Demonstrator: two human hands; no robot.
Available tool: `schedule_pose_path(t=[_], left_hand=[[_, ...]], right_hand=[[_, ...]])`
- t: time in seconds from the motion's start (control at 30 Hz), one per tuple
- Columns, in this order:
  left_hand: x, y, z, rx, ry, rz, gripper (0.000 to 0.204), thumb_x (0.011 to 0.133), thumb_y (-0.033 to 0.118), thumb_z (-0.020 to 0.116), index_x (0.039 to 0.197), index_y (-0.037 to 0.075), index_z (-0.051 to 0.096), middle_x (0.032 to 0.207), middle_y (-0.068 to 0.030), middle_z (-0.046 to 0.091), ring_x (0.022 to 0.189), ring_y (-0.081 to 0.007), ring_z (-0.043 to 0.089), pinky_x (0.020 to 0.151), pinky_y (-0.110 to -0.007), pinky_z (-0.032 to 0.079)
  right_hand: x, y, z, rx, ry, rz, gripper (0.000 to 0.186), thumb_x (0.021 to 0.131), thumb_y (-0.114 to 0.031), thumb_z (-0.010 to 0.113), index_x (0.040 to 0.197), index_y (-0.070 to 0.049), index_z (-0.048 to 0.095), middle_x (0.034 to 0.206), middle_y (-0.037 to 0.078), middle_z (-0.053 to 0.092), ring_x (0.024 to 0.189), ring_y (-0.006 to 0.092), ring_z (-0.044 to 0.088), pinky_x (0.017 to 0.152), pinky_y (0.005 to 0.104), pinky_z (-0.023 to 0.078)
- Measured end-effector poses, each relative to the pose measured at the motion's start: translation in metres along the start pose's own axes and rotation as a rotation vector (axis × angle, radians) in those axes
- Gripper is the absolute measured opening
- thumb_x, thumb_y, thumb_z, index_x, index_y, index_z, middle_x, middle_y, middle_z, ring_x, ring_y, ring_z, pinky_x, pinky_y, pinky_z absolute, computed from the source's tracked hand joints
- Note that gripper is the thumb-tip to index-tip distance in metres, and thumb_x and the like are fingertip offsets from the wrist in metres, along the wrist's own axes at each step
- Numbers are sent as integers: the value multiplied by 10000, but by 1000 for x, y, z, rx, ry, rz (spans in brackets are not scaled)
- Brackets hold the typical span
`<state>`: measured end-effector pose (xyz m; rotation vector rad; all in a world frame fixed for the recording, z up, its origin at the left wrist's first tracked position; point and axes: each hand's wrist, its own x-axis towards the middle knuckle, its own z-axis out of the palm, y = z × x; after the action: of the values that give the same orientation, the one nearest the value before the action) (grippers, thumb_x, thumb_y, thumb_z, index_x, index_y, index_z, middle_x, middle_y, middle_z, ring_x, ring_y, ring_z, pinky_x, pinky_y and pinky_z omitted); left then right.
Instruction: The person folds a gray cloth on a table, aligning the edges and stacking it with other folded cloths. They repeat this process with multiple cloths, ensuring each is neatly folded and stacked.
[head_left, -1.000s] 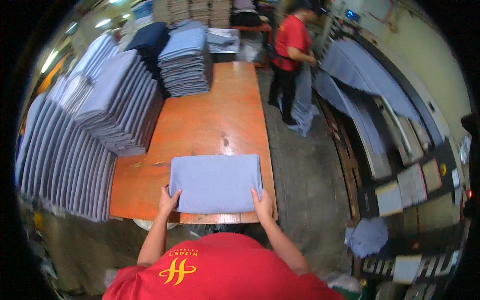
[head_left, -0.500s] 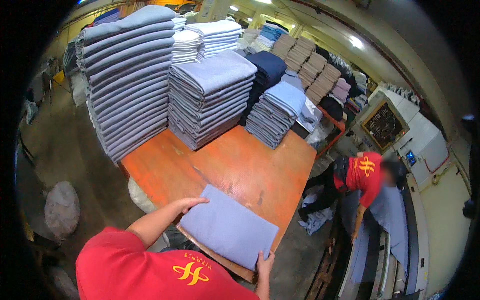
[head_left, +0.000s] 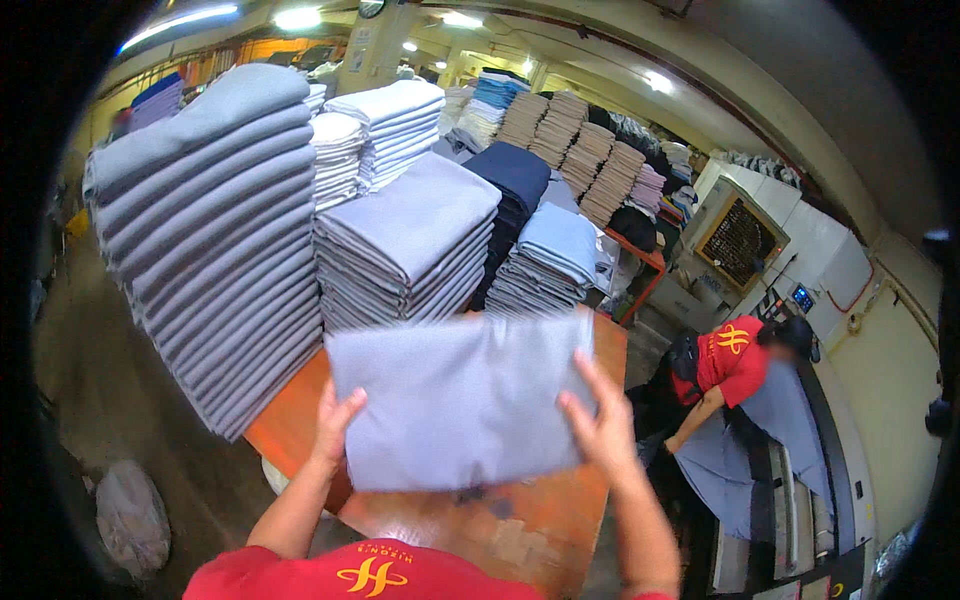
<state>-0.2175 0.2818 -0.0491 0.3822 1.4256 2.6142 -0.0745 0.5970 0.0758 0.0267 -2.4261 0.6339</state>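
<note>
I see the left hand [head_left: 338, 428] and right hand [head_left: 598, 420], fingers spread, gripping opposite edges of a folded grey cloth [head_left: 460, 400] raised flat above the orange table [head_left: 520, 520], near the stacks [head_left: 410, 240].

The folded cloth [head_left: 460, 400] held between the left hand [head_left: 335, 425] and right hand [head_left: 598, 425] is a grey-blue woven fabric, matt, smooth and flat-pressed, without visible creases. The table [head_left: 520, 525] beneath has an orange top, hard and semi-glossy (light reflects off it near the front edge), with worn, paler patches; whether wood or laminate cannot be told. The tall stack [head_left: 215, 250] and the middle stack [head_left: 405, 245] are the same matt grey cloth, edges crisp. The dark stack [head_left: 515, 185] is navy cloth, matt. The person's shirt [head_left: 360, 575] is red knit fabric, matt, with a printed yellow emblem.
</note>
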Motion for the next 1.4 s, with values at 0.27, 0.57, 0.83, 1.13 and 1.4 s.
schedule_pose_path(t=[0.27, 0.57, 0.83, 1.13, 1.4], left_hand=[[194, 99, 59, -195, 118, 682, 558, 929, 197, 570, 1382, -15, 324, 1305, -143, 467, 1168, -226, 470, 1024, -342, 344], [300, 39, 2, 111, 303, -9, 581, 886, 362, 601, 1268, 33, 312, 1132, -159, 548, 698, -231, 611, 456, -315, 494], [299, 51, -6, 192, 128, 68, 732, 916, 474, 545, 1359, -7, 216, 1158, -212, 509, 838, -255, 620, 496, -277, 528], [301, 13, -19, 1235, 457, 649, 633, 976, 509, 347, 1510, 226, 155, 1528, -263, -81, 1411, -456, -63, 1096, -625, 51], [301, -5, -29, 1018, 368, 736, 763, 958, 591, 284, 1514, 138, 23, 1528, -266, -102, 1419, -424, -99, 1104, -614, 15]], right_hand=[[363, -74, -5, -442, 497, -390, 493, 804, -298, 695, 1269, -206, 561, 1155, 162, 587, 1087, 343, 559, 921, 449, 451], [383, 101, 232, -147, 3, 341, 623, 800, -485, 690, 1170, 7, 600, 924, 184, 639, 776, 315, 644, 732, 430, 521], [381, 112, 264, 712, 108, 705, 590, 831, -565, 635, 852, 21, 568, 655, 78, 528, 463, 157, 474, 407, 299, 377], [364, 116, 279, 995, 138, 772, 342, 811, -279, 723, 939, -6, 562, 820, 101, 601, 623, 185, 542, 486, 334, 401], [331, 108, 264, 1048, 168, 667, 529, 888, -486, 608, 1013, 24, 546, 810, 93, 591, 584, 162, 546, 499, 282, 466]])
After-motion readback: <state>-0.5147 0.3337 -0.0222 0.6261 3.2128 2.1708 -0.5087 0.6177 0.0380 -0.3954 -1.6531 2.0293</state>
